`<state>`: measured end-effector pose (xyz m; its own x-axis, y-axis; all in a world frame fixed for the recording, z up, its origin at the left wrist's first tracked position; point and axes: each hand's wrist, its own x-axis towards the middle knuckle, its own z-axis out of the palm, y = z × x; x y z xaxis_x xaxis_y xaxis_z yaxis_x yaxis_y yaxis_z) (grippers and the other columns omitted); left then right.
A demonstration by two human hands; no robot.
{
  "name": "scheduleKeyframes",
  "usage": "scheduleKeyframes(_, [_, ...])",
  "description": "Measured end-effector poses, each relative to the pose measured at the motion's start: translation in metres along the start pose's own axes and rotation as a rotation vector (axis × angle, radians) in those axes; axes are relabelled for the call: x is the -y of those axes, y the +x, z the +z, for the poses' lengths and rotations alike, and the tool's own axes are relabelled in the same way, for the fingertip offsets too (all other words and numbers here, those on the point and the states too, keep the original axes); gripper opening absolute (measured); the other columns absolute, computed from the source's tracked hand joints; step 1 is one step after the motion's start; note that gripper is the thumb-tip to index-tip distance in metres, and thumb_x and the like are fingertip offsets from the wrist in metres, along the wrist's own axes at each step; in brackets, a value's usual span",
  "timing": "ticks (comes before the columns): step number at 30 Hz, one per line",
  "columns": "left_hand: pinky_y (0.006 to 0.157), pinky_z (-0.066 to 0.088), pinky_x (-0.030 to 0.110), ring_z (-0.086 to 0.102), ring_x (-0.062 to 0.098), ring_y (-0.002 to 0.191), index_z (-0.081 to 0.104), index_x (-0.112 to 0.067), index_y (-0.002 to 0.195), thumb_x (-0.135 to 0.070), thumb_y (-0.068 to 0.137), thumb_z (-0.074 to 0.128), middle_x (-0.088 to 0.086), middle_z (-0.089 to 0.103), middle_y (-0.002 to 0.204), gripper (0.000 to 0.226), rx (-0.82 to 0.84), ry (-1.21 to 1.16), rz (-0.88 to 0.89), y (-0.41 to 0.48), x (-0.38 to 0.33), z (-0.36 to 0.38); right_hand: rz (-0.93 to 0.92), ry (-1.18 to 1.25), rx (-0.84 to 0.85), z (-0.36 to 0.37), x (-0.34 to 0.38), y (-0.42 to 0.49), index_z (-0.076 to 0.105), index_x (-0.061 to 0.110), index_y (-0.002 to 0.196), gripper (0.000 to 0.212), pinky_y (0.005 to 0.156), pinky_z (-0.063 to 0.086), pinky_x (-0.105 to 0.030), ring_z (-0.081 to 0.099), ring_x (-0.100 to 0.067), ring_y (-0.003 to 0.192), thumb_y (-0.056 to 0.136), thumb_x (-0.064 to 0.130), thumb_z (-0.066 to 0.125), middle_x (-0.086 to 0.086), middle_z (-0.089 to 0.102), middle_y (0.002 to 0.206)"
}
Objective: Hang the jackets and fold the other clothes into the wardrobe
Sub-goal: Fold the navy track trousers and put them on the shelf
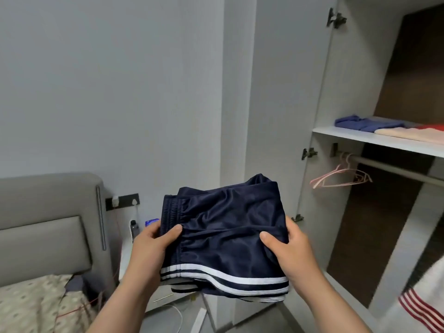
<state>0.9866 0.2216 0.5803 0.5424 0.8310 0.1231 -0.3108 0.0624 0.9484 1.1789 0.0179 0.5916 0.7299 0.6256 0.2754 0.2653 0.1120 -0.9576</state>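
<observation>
A folded navy garment [223, 227] with white stripes along its near edge is held up in front of me. My left hand [153, 248] grips its left side, thumb on top. My right hand [288, 251] grips its right side, thumb on top as well. The open wardrobe [319, 97] stands to the right. Its white shelf [374, 138] carries folded blue [365, 122], cream [408, 134] and red [432, 127] clothes. Below the shelf, pink hangers [341, 176] hang on the rail [396, 170].
A grey upholstered bed headboard [48, 219] and patterned bedding [31, 306] lie at the lower left. A white bedside table [127, 258] with a bottle [134, 228] and cables stands between bed and wardrobe. A white garment with red stripes [422, 301] hangs at the lower right.
</observation>
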Motion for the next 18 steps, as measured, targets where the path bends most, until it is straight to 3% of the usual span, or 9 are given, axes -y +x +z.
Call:
scheduleKeyframes(6, [0.079, 0.057, 0.041, 0.073, 0.031, 0.094, 0.076, -0.022, 0.097, -0.014, 0.086, 0.071, 0.01, 0.075, 0.104, 0.015, 0.212, -0.016, -0.052, 0.071, 0.021, 0.065, -0.011, -0.063, -0.211, -0.043, 0.002, 0.03, 0.064, 0.053, 0.107, 0.041, 0.067, 0.055, -0.014, 0.069, 0.001, 0.093, 0.085, 0.021, 0.075, 0.023, 0.071, 0.106])
scheduleKeyframes(12, [0.072, 0.059, 0.038, 0.073, 0.033, 0.093, 0.075, -0.02, 0.095, -0.018, 0.079, 0.073, 0.014, 0.074, 0.105, 0.016, 0.356, -0.073, -0.094, 0.149, 0.034, 0.088, 0.005, -0.084, -0.398, -0.034, -0.012, 0.069, 0.06, 0.068, 0.095, 0.048, 0.065, 0.051, -0.006, 0.065, 0.01, 0.093, 0.086, 0.023, 0.074, 0.034, 0.067, 0.103])
scheduleKeyframes(18, [0.069, 0.06, 0.037, 0.072, 0.035, 0.096, 0.074, -0.013, 0.102, -0.019, 0.078, 0.071, 0.016, 0.073, 0.107, 0.025, 0.482, -0.2, -0.175, 0.205, 0.042, 0.108, 0.031, -0.057, -0.524, -0.021, -0.015, 0.108, 0.057, 0.07, 0.09, 0.047, 0.066, 0.051, -0.008, 0.062, 0.015, 0.09, 0.087, 0.027, 0.073, 0.043, 0.062, 0.097])
